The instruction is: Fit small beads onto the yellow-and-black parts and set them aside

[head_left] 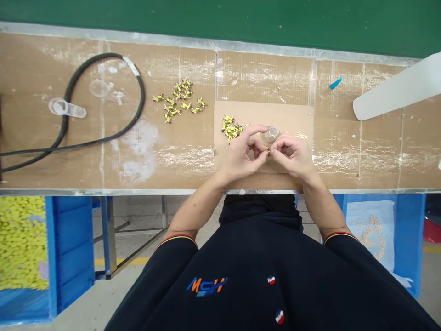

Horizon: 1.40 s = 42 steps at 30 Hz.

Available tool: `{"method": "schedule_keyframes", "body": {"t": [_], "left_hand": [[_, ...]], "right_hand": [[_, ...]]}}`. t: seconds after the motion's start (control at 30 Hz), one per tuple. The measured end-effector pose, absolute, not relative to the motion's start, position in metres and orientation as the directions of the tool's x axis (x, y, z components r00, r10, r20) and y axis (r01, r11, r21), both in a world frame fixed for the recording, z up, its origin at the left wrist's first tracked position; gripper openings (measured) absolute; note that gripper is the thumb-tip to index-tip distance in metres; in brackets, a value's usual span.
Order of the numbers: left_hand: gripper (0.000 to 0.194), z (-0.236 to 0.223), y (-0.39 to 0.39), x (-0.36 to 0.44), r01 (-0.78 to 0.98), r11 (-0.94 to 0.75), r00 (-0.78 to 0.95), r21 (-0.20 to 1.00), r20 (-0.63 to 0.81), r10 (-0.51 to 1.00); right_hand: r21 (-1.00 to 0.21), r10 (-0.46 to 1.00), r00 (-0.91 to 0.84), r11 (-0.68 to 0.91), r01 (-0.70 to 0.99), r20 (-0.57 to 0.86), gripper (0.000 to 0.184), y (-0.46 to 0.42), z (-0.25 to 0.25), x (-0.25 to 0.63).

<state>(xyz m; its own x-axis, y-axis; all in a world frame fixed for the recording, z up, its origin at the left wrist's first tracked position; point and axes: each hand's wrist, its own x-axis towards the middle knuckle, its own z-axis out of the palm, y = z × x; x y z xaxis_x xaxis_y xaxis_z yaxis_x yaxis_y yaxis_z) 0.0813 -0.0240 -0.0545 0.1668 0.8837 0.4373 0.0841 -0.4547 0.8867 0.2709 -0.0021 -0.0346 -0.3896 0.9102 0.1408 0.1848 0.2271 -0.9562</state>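
Over a cardboard sheet, my left hand pinches a tiny yellow-and-black figure between thumb and finger. My right hand is closed in a pinch right beside it, fingertips nearly meeting the left ones; anything in that pinch is too small to make out. Just beyond the fingertips stands a small clear plastic container. A heap of similar yellow-and-black figures lies to the left of my left hand. Tiny pale pieces are gathered past my right hand.
More yellow figures lie scattered farther left. A black cable loop and a clear plastic tube are at far left. A blue cone tip and a long white object are at right. Blue bins flank me below the table.
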Motion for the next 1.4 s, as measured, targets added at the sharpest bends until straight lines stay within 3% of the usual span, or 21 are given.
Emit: {"method": "schedule_keyframes", "body": {"t": [0.13, 0.33, 0.5, 0.67, 0.9, 1.07, 1.23, 1.4], "left_hand": [[0.049, -0.0555, -0.0256, 0.0828, 0.075, -0.457, 0.167, 0.886, 0.440, 0.882], [0.038, -0.0535, -0.0256, 0.0846, -0.111, -0.377, 0.120, 0.920, 0.389, 0.914], [0.011, -0.0580, -0.0203, 0.0804, -0.055, -0.512, 0.072, 0.857, 0.515, 0.854], [0.015, -0.0578, -0.0182, 0.0788, -0.046, -0.602, 0.092, 0.797, 0.604, 0.792], [0.021, -0.0557, -0.0193, 0.0808, 0.034, -0.626, 0.053, 0.779, 0.624, 0.779], [0.012, -0.0545, -0.0199, 0.0800, 0.133, -0.622, 0.035, 0.771, 0.624, 0.781], [0.010, -0.0550, -0.0195, 0.0807, 0.221, -0.667, 0.022, 0.712, 0.680, 0.733], [0.020, -0.0540, -0.0190, 0.0819, 0.227, -0.729, 0.014, 0.646, 0.746, 0.665]], "right_hand": [[-0.961, 0.919, -0.376, 0.198, 0.192, 0.114, 0.009, -0.0030, -0.0342, 0.2712], [-0.972, 0.909, -0.360, 0.233, 0.024, 0.209, 0.011, -0.0041, -0.0337, 0.2749], [-0.988, 0.896, -0.417, 0.139, -0.063, 0.153, 0.027, -0.0043, -0.0372, 0.2755], [-0.988, 0.856, -0.497, 0.086, -0.132, 0.140, 0.019, -0.0072, -0.0367, 0.2752], [-0.954, 0.865, -0.408, 0.291, -0.065, 0.292, 0.016, -0.0053, -0.0359, 0.2773], [-0.923, 0.855, -0.373, 0.386, -0.009, 0.361, 0.011, -0.0055, -0.0390, 0.2767], [-0.881, 0.836, -0.318, 0.474, 0.008, 0.447, 0.014, -0.0072, -0.0419, 0.2757], [-0.834, 0.809, -0.300, 0.547, 0.068, 0.506, 0.007, -0.0059, -0.0408, 0.2732]]}}
